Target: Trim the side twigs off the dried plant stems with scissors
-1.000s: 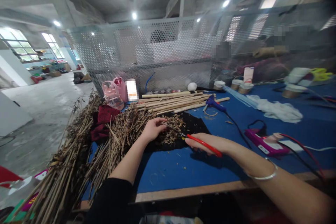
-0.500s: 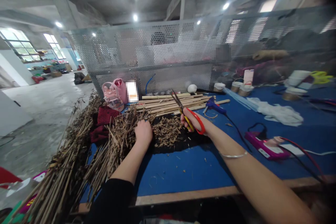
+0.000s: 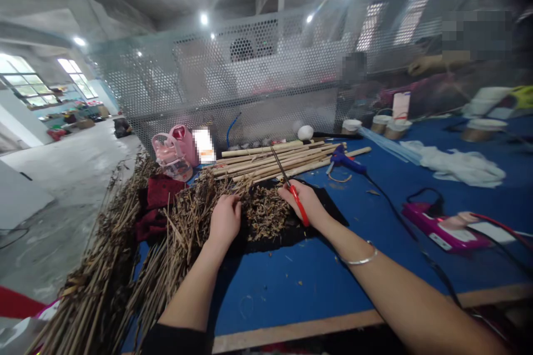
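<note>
My right hand (image 3: 306,202) is wrapped around a pair of scissors (image 3: 298,205) with red handles. Their slim blades point up and away, over the light sticks, and look close together. Below its fingers spreads a heap of dried, crumbled plant bits (image 3: 266,216) on a black cloth (image 3: 333,205). My left hand (image 3: 225,219) is curled at the right side of a bundle of dried plant stalks (image 3: 195,213), closed on some of them; its fingertips are partly hidden. Another long bundle of dried stalks (image 3: 97,266) lies at the left table edge.
Peeled wooden sticks (image 3: 270,161) lie behind the heap. To their right are a blue glue gun (image 3: 347,162), a purple power strip (image 3: 443,233) with cords, and white gloves (image 3: 458,166). A pink bag (image 3: 183,144) and dark red cloth (image 3: 164,191) stand left, before a perforated metal screen (image 3: 216,77).
My right hand has turned and come slightly lower, with the scissors' blades now closer together. My left hand stays at the stalks, turned a little. The camera view has shifted and tilted slightly.
</note>
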